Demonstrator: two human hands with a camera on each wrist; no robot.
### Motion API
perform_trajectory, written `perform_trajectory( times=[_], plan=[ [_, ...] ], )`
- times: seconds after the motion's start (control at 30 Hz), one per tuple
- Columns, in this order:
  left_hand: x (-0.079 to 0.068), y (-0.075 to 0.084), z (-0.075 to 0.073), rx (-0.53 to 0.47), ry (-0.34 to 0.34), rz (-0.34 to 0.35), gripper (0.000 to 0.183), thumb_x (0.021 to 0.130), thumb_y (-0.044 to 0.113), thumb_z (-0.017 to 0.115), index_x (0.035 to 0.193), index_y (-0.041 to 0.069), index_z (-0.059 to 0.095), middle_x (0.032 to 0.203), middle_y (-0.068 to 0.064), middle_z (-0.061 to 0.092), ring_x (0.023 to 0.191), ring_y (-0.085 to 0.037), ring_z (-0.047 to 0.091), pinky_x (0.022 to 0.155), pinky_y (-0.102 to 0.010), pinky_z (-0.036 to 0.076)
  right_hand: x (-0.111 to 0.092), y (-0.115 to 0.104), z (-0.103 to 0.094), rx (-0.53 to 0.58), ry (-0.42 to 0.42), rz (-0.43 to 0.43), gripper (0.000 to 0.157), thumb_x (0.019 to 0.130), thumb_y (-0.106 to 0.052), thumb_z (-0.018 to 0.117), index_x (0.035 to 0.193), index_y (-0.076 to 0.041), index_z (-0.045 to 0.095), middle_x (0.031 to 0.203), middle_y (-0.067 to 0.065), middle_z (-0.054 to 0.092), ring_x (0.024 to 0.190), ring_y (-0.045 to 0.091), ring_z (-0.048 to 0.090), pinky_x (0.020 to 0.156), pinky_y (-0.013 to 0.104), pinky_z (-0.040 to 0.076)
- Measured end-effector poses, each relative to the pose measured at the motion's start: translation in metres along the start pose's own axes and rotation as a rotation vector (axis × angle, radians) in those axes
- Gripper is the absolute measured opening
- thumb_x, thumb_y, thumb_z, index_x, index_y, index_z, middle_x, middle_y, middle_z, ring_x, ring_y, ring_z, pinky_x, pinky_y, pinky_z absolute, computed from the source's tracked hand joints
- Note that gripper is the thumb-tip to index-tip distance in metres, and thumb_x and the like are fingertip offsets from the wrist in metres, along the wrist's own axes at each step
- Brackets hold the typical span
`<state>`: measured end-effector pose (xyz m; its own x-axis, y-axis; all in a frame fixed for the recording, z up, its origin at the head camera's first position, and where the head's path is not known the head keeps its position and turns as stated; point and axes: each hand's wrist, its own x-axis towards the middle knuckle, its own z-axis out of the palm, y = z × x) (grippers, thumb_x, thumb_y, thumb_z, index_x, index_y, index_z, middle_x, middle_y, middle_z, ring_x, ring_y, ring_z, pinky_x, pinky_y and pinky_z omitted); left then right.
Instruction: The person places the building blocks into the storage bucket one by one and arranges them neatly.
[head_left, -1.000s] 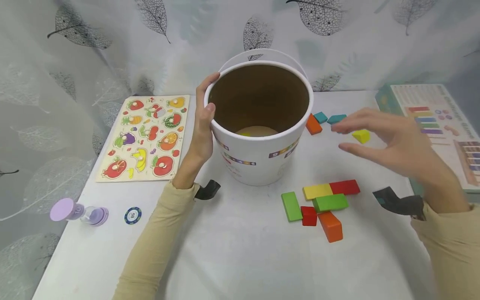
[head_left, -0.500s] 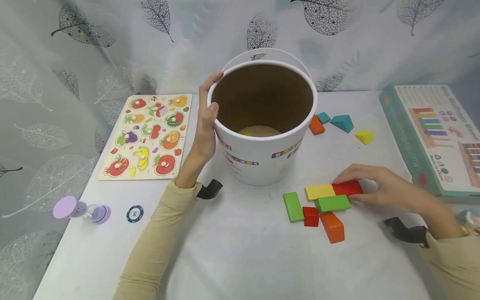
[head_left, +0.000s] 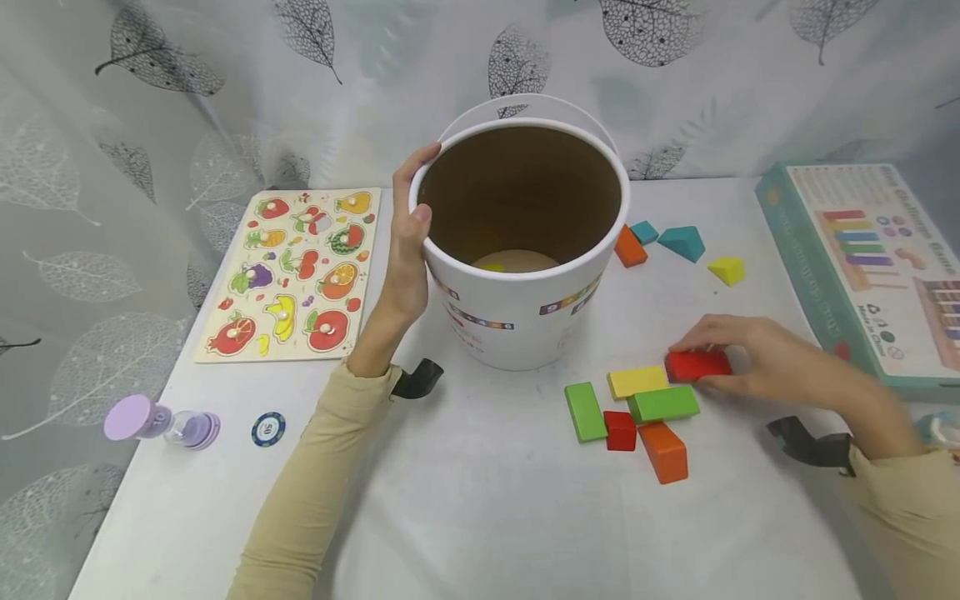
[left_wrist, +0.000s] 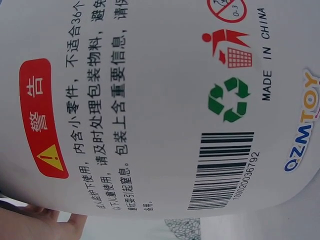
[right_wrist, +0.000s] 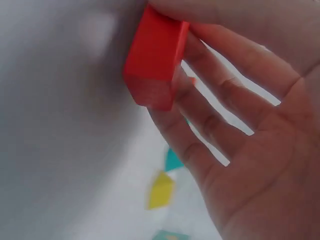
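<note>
A white bucket (head_left: 517,321) with a raised handle stands at the table's middle, a bit of yellow visible on its floor. My left hand (head_left: 408,258) grips its left rim, thumb over the edge; the left wrist view is filled by the bucket's printed side. My right hand (head_left: 772,362) pinches a red rectangular block (head_left: 697,365) between thumb and fingers, seen close in the right wrist view (right_wrist: 155,55). Left of it lie a yellow block (head_left: 636,382), a green block (head_left: 663,404), a second green block (head_left: 586,412), a small red cube (head_left: 620,431) and an orange block (head_left: 664,452).
Behind the right hand lie an orange block (head_left: 630,247), two teal blocks (head_left: 682,242) and a yellow wedge (head_left: 727,270). A toy box (head_left: 862,275) sits at right. At left are a fruit puzzle board (head_left: 292,275), a poker chip (head_left: 268,429) and a purple sand timer (head_left: 161,422).
My right hand has come down from above the table, taken hold of the red block and parted it slightly from the yellow one. The left hand stays on the bucket.
</note>
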<state>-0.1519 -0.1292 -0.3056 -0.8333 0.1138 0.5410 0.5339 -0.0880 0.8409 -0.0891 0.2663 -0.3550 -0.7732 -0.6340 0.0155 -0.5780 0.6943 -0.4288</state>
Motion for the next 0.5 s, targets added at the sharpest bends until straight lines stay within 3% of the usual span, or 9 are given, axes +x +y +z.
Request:
perform_trajectory(
  times=[0.07,0.17,0.3,0.37,0.5],
  plan=[
    [0.000,0.000,0.000,0.007,0.002,0.003,0.091,0.082,0.071,0.045,0.147,0.009,0.028,0.144,-0.010,0.042,0.130,-0.031,0.041,0.108,-0.055,0.034,0.003,-0.004,-0.012,0.004,0.022,0.037,0.055,0.067,-0.009,0.087,0.115,-0.030,0.070,0.109,-0.016,0.064,0.097,-0.007,0.051,0.077,0.018,0.053],
    [0.000,0.000,-0.001,0.007,0.002,0.006,0.092,0.082,0.071,0.045,0.147,0.009,0.028,0.144,-0.010,0.041,0.130,-0.030,0.041,0.109,-0.054,0.034,0.012,-0.015,-0.035,0.029,0.116,0.012,0.058,0.065,-0.003,0.087,0.116,-0.025,0.070,0.110,-0.012,0.064,0.098,-0.009,0.049,0.076,0.011,0.050],
    [-0.001,0.000,-0.002,0.003,0.002,0.006,0.092,0.082,0.071,0.045,0.147,0.009,0.028,0.144,-0.010,0.041,0.130,-0.030,0.041,0.109,-0.053,0.034,0.034,-0.041,-0.070,0.102,0.355,-0.160,0.056,0.062,0.004,0.087,0.114,-0.009,0.072,0.109,-0.009,0.066,0.097,-0.003,0.055,0.081,0.006,0.043],
    [-0.001,0.000,-0.001,0.001,0.004,0.006,0.092,0.082,0.071,0.045,0.147,0.009,0.028,0.144,-0.010,0.041,0.130,-0.029,0.042,0.108,-0.052,0.035,0.048,-0.058,-0.085,0.174,0.457,-0.223,0.053,0.066,0.004,0.085,0.116,0.000,0.069,0.111,-0.006,0.067,0.100,0.004,0.058,0.086,0.010,0.045],
    [0.000,-0.001,0.000,0.000,0.003,0.002,0.092,0.082,0.071,0.046,0.147,0.009,0.028,0.144,-0.010,0.042,0.129,-0.029,0.042,0.108,-0.053,0.035,0.082,-0.092,-0.104,0.265,0.602,-0.312,0.050,0.072,0.003,0.081,0.120,0.006,0.065,0.113,0.008,0.067,0.103,0.014,0.061,0.094,0.017,0.047]
  ],
)
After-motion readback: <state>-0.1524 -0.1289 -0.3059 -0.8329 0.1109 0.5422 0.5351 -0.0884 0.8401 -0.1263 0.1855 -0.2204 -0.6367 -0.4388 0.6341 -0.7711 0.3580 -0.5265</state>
